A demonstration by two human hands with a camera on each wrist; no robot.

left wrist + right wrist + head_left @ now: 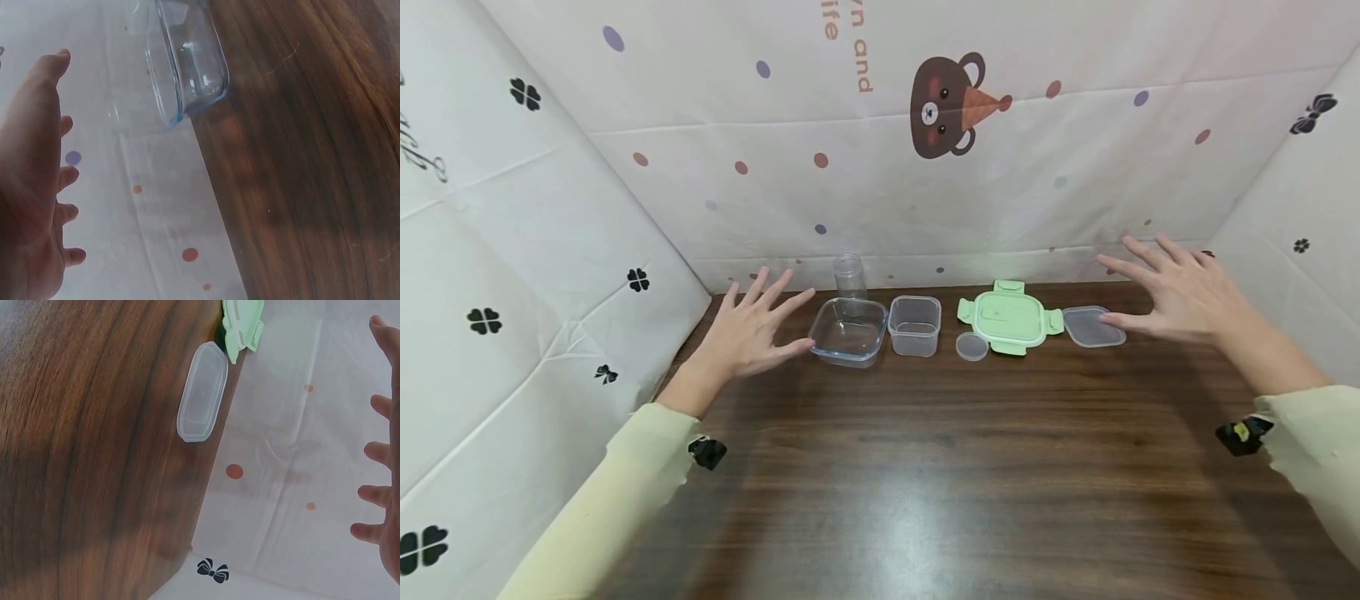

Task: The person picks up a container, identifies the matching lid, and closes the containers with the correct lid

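Observation:
My left hand (748,333) is held with fingers spread, its thumb tip overlapping the left rim of a square glass container (848,329) in the head view. Fingers spread too, my right hand (1187,296) hovers by a clear rounded-square plastic lid (1092,327). Neither hand holds anything. Between them, along the back of the table, stand a clear plastic tub (915,327) and a small round lid (972,347). A green lid with side clips (1011,317) lies beside the round one. Behind the glass container rises a clear round jar (849,277).
The dark wooden table (925,467) ends at a white printed cloth backdrop (865,192), right behind the row of containers. Similar cloth walls stand at the left (535,250) and right (1307,208). A small black device hangs at each sleeve cuff.

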